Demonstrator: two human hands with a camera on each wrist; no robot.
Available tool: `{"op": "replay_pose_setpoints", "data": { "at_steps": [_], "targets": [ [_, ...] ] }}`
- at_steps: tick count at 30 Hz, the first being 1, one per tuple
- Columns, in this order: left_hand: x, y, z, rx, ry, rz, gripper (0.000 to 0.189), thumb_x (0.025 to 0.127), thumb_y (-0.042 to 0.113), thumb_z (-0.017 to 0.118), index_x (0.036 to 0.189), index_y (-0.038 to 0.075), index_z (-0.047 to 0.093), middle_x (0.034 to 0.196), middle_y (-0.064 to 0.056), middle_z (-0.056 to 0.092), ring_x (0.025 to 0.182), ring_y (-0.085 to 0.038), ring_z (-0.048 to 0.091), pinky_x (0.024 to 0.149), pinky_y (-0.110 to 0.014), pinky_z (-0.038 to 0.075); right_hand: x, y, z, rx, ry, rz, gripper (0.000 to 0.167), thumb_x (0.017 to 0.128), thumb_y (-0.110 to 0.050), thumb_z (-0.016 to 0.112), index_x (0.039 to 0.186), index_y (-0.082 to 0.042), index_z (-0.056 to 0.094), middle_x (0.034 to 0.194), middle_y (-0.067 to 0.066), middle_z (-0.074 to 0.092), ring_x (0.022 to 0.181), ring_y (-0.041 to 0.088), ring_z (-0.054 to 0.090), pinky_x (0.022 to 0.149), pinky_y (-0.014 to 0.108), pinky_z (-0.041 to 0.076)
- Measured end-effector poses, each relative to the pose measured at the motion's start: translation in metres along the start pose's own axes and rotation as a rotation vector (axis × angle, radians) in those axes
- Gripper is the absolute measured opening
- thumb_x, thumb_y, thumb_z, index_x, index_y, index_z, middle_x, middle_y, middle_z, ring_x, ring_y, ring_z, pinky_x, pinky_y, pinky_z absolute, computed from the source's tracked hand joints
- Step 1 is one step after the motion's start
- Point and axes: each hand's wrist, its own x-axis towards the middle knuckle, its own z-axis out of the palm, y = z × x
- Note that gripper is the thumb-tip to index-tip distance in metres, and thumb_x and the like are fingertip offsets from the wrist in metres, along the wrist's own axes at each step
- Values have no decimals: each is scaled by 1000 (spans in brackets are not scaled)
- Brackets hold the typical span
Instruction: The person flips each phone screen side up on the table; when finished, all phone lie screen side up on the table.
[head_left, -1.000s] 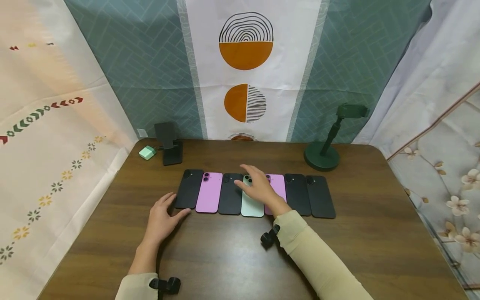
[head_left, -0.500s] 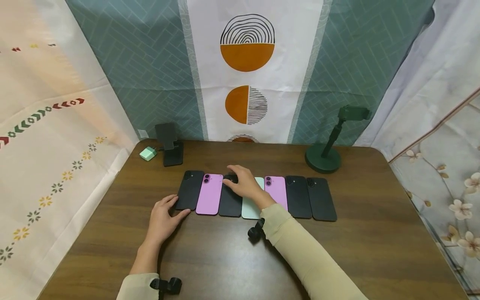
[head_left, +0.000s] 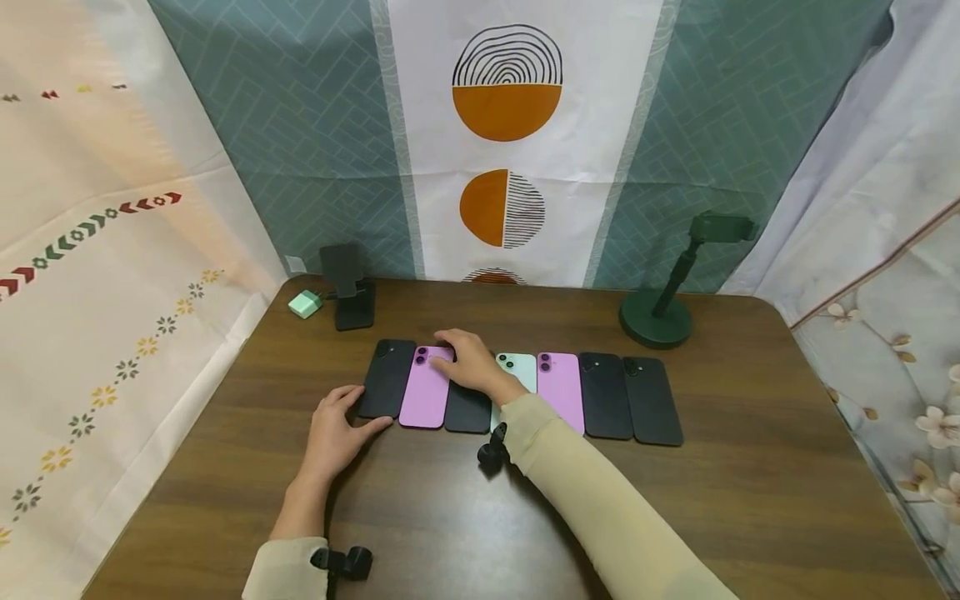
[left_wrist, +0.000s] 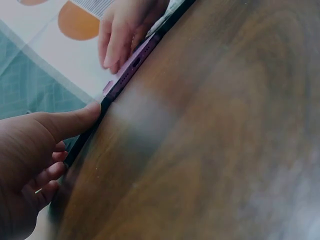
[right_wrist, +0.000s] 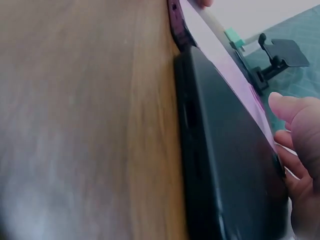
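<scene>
Several phones lie back side up in a row. My left hand (head_left: 332, 433) is at the near-left corner of the leftmost black phone (head_left: 386, 379), its thumb against the near edge and its fingers beside the left edge. My right hand (head_left: 468, 360) reaches over a second black phone (head_left: 467, 410), covering its far part; its thumb and fingertips are over the far right corner of a pink phone (head_left: 423, 400). In the right wrist view, whether they touch it is unclear. A mint phone (head_left: 517, 367), partly behind the right wrist, and another pink phone (head_left: 560, 392) follow.
At the right end lie two more black phones (head_left: 606, 396). A black phone stand (head_left: 355, 304) and a mint charger (head_left: 305, 304) stand at the back left of the wooden table (head_left: 750, 500). A dark green stand (head_left: 656, 318) is at the back right.
My right hand has moved left along the row, from above the mint phone past the black one to the first pink phone. The left hand has stayed at its corner. The phones appear unmoved.
</scene>
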Motion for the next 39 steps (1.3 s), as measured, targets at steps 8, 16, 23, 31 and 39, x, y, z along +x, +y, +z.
{"op": "replay_pose_setpoints", "data": {
  "at_steps": [8,16,23,31,39],
  "targets": [
    [5,1,2,-6,2,9,73,77,26,90,131,-13,60,134,-27,57,123,-48,50,105,-61,39,14,-7,7,-13,-11,-6,46,97,-24,70,137,-3,61,137,12,62,129,26,56,111,36,42],
    [6,2,2,-27,-14,-10,76,76,28,91,132,-12,59,136,-27,56,126,-47,50,107,-60,39,22,-13,14,-77,-41,-34,46,96,-20,72,136,-1,61,138,13,62,131,26,56,113,35,40],
    [6,4,2,-27,-12,-21,78,75,28,92,132,-14,59,137,-27,55,127,-47,49,108,-61,37,24,-22,14,-132,-135,-27,52,101,-24,63,147,-4,51,150,11,52,141,24,45,118,37,34],
    [8,3,3,-32,-13,-40,82,71,27,94,132,-15,58,139,-29,54,128,-49,49,108,-60,38,25,-28,16,-139,-216,7,52,105,-22,57,152,-6,45,157,9,44,148,23,35,121,38,28],
    [7,3,3,-32,-15,-43,81,73,26,93,133,-15,57,139,-29,54,129,-49,49,108,-61,38,27,-26,20,-51,-181,55,50,103,-18,59,151,-8,48,153,9,48,141,25,45,117,39,35]
  ]
}}
